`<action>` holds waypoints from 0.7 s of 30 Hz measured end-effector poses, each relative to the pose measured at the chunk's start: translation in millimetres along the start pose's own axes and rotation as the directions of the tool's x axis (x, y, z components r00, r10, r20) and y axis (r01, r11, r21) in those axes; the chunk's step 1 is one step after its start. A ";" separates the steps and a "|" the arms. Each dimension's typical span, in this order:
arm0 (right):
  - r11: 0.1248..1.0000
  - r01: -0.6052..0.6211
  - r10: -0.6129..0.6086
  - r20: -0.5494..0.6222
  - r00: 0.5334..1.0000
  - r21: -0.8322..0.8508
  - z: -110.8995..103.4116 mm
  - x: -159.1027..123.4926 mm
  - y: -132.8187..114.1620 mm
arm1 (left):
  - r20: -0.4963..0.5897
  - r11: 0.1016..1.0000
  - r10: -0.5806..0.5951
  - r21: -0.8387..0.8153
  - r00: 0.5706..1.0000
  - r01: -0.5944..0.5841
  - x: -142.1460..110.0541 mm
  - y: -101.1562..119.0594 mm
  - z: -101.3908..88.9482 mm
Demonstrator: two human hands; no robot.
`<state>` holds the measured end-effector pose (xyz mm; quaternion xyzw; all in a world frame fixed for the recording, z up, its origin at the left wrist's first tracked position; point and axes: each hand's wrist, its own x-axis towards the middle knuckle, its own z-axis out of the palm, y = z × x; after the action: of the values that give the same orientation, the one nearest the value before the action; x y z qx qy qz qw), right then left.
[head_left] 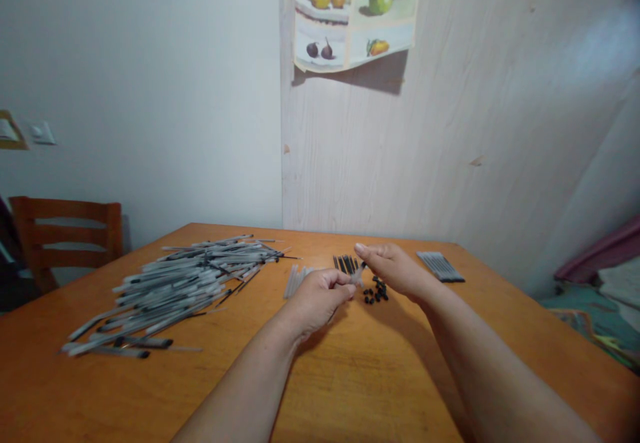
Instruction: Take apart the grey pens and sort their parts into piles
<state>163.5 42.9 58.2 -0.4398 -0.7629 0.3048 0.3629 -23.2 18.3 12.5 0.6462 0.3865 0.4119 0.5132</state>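
Observation:
My left hand point(319, 298) pinches a clear pen barrel point(356, 275) above the orange wooden table point(350, 376). Close beside it, my right hand point(393, 267) has its fingers at the barrel's far end; whether it grips the barrel I cannot tell. Just past my hands lie a few black refills point(345, 262) and a small heap of black caps point(376, 291). Some clear barrels point(295, 279) lie left of the refills. A big pile of assembled grey pens point(175, 283) covers the table's left part.
A flat bundle of dark pens point(440, 266) lies at the table's far right. A wooden chair point(65, 233) stands behind the left corner. A fruit poster point(353, 16) hangs on the wall. Fabric point(600, 276) lies off the right edge.

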 end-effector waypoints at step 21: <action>0.968 -0.065 0.054 0.053 0.997 0.241 -9.1 -1.5 6.7 | 0.028 0.996 -0.039 -0.076 0.999 0.041 -1.3 3.9 -1.9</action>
<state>174.5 45.8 57.5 -0.4077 -0.7144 0.4167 0.3870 -25.2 17.1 16.4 0.6236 0.3766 0.4076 0.5506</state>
